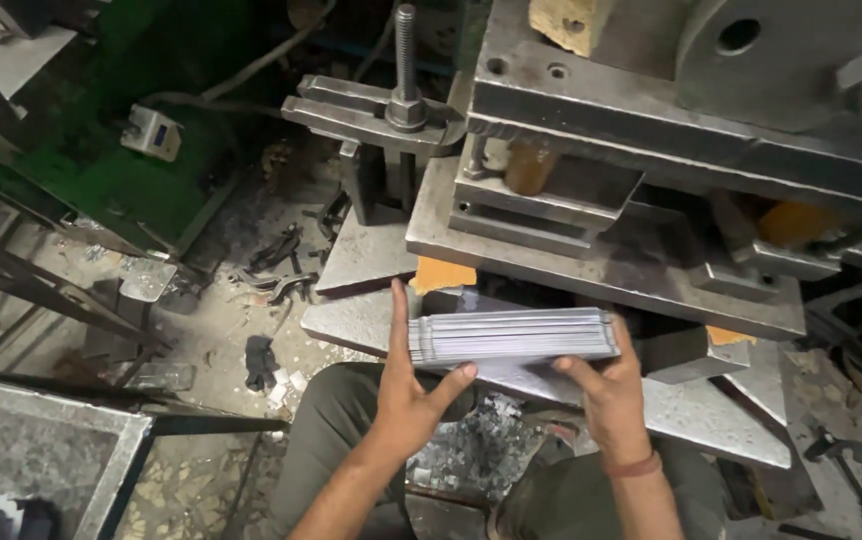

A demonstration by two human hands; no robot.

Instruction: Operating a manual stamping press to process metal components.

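I hold a stack of thin grey metal strips [511, 335] level between both hands, just in front of the press bed. My left hand [406, 385] presses flat against the stack's left end, thumb under its front edge. My right hand [606, 385] cups the right end, fingers behind and thumb below; a reddish band circles that wrist. The strips lie edge-on toward me, squared into one block. Above and behind them stands the heavy steel die set [591, 210] of a press.
A threaded bolt with clamp bar [401, 105] stands at the press's left. Small shiny metal offcuts [476, 455] lie between my knees. A green machine [131, 140] is at upper left, a metal-framed tray [51, 455] at lower left, scrap and tools on the floor [281, 265].
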